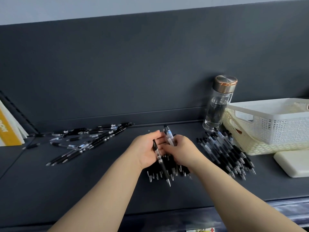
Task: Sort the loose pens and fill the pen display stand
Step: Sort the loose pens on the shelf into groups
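Note:
A bundle of black pens [167, 173] sits at the middle of the dark shelf, tips toward me. My left hand [147, 149] curls round the bundle from the left, and one black capped pen [161, 161] lies across its palm. My right hand [182, 149] grips the bundle from the right and pinches a clear-barrelled pen [168, 135] that sticks up and away. A neat row of black pens [225, 154] lies to the right. Loose pens [83, 143] are scattered at the left. No display stand is in view.
A glass bottle [219, 104] with a copper lid stands at the back right. Beside it sit a white mesh basket [274, 121], stacked in a cream basket [260, 146], and a flat cream lid [294, 163]. Yellow and white booklets [8, 131] lean at the far left.

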The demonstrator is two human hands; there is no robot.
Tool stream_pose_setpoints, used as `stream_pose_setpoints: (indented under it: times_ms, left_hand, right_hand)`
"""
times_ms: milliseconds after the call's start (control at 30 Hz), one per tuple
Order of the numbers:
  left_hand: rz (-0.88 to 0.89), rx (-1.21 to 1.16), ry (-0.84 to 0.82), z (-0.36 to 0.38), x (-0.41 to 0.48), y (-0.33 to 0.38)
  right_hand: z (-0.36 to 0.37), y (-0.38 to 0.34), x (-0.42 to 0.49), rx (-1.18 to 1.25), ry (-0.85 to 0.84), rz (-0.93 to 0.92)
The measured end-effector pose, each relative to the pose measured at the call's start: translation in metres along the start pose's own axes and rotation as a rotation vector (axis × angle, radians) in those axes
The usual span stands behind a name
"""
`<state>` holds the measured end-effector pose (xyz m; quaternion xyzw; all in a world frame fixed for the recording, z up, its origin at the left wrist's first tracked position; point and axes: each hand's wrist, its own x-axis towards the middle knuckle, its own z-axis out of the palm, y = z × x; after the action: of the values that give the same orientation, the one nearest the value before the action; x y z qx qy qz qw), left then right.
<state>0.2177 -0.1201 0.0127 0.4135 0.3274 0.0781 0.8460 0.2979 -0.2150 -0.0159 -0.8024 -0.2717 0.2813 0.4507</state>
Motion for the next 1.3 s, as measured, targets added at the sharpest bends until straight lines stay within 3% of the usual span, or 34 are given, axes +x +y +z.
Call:
stream_pose_setpoints:
  times_ms: [200, 333, 533, 667, 800, 933, 1067, 1167, 1300]
  left_hand:
    - [0.069, 0.091, 0.295, -0.016, 0.015, 0.012]
    - [0.073, 0.243, 0.348, -0.013, 0.029, 0.014]
    - [0.226, 1.009, 0.411, -0.012, 0.036, -0.002]
    - [0.365, 1.203, 0.392, -0.013, 0.031, -0.013]
    - [0.496, 1.103, 0.321, 0.019, 0.024, -0.024]
    - [0.166, 0.659, 0.013, 0.061, 0.024, -0.046]
    - [0.037, 0.477, -0.003, 0.085, 0.031, -0.059]
    - [0.084, 0.567, 0.051, 0.090, 0.039, -0.063]
    - [0.193, 0.938, 0.142, 0.087, 0.052, -0.066]
  right_hand:
    - [-0.013, 0.004, 0.003, 0.018, 0.051, -0.030]
    - [-0.020, 0.009, 0.001, 0.035, -0.017, 0.011]
    - [-0.033, 0.006, -0.008, 0.374, -0.158, 0.140]
    - [-0.046, 0.007, -0.016, 0.401, -0.157, 0.170]
    - [-0.060, 0.011, -0.023, 0.312, -0.127, 0.120]
    - [-0.077, 0.017, -0.033, 0.134, -0.086, 0.063]
    - [-0.100, 0.028, -0.039, -0.106, -0.042, 0.060]
    - [-0.121, 0.033, -0.039, -0.283, 0.071, 0.082]
    - [-0.140, 0.031, -0.032, -0.317, 0.174, 0.063]
